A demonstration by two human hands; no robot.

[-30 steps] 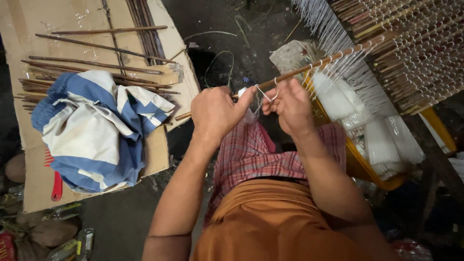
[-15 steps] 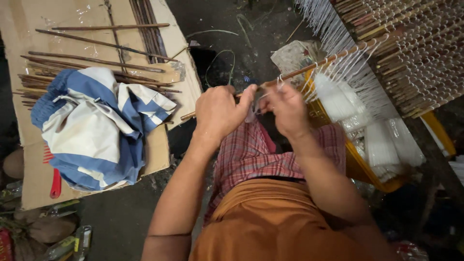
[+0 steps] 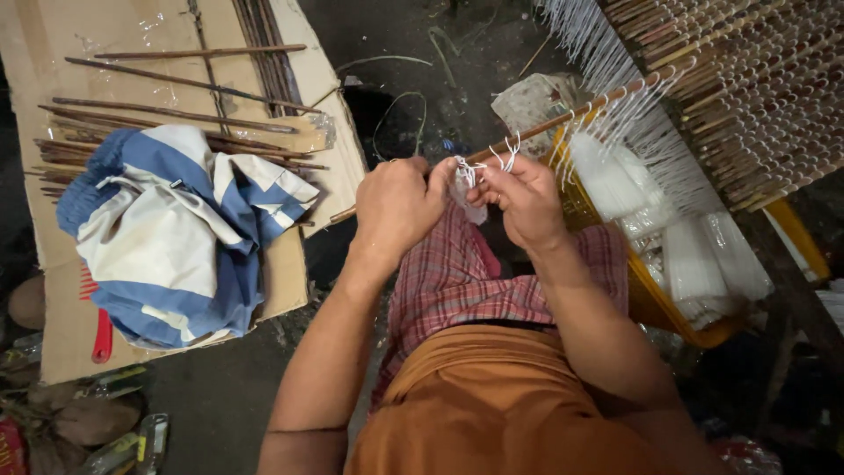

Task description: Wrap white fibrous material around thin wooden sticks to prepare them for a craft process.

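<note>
Both hands are sitting a little lower and closer together than half a second ago. Left hand point(image 3: 397, 204) is clenching around the thin wooden rod point(image 3: 563, 119), while right hand point(image 3: 526, 200) is pinching white wick strings point(image 3: 492, 160) looped on that rod (a small white wad is pressed between the two thumbs). Beyond the rod's far end, white candles point(image 3: 703, 255) are filling a yellow tray point(image 3: 655, 303). Left of the rod, dark floor is lying open up to the cardboard edge point(image 3: 290, 281), where a blue-and-white cloth point(image 3: 167, 237) is heaped.
</note>
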